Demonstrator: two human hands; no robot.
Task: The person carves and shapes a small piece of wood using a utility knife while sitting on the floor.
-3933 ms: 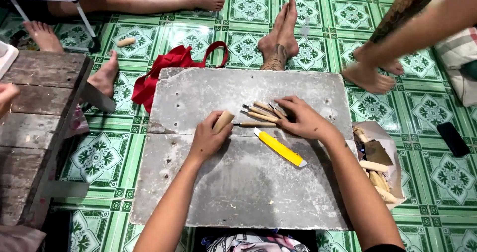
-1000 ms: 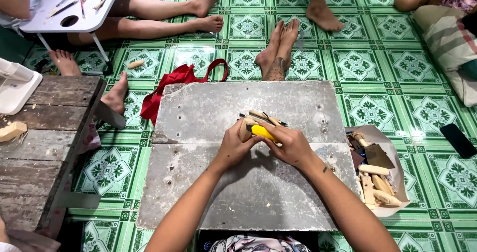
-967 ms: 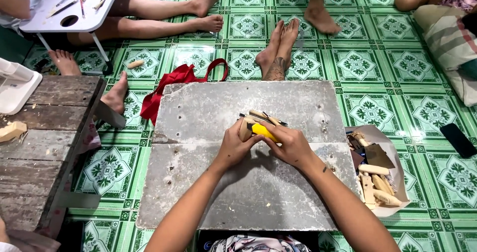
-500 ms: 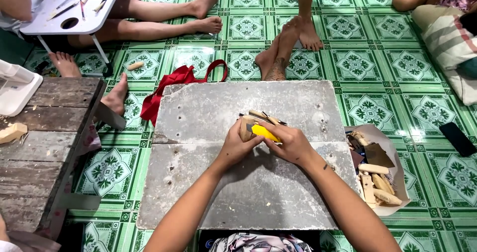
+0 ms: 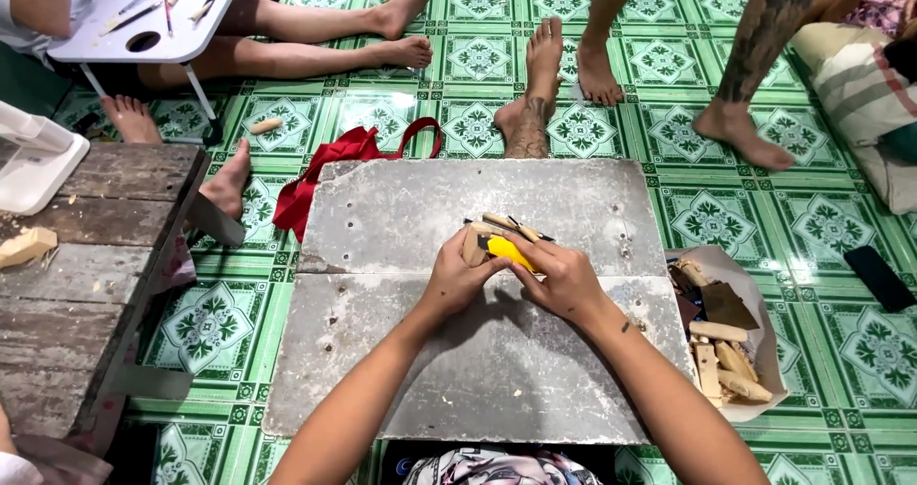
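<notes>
Green tiled floor, grey slab (image 5: 401, 351) as table: left hand (image 5: 457, 277) grip clamped on small wood piece (image 5: 475, 246), right hand (image 5: 564, 277) clamped on yellow knife (image 5: 508, 252) touching it, spare carving tools (image 5: 511, 227) just beyond; blade may slip into left fingers.

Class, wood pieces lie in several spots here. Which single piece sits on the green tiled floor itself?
The small pale wood piece on the tile below the white folding table. The others rest on the grey slab, in the bag or on the wooden bench.
</notes>
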